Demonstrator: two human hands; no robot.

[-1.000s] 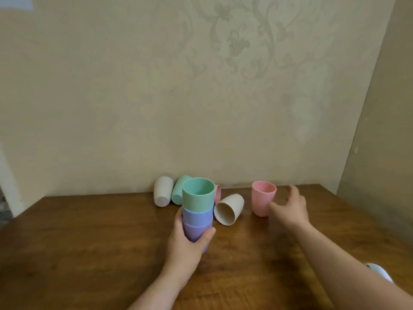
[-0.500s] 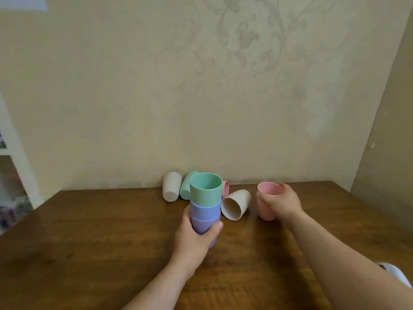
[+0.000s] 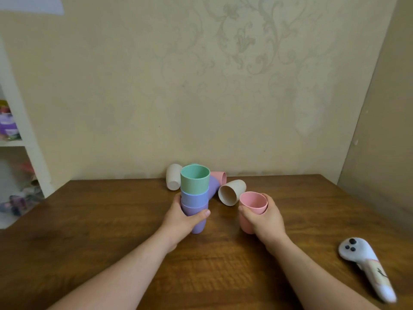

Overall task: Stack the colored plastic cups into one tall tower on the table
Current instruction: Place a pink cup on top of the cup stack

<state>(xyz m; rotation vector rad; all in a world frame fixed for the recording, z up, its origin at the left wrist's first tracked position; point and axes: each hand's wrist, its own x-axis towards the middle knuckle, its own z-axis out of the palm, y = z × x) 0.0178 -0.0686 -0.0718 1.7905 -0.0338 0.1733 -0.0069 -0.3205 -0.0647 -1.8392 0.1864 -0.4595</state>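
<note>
We have drawn the pink cup (image 3: 253,204) back from the far side, our right hand (image 3: 264,218) wrapped around it, upright beside the stack (image 3: 194,198). Our left hand (image 3: 182,220) grips the stack's purple base on the table (image 3: 89,231).

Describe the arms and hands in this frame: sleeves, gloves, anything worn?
Both forearms are bare up to the frame edge, with no sleeves in view. The left hand and right hand have no gloves, and no rings, watch or bands are visible. No cables, markers or tags show on either arm.
</note>
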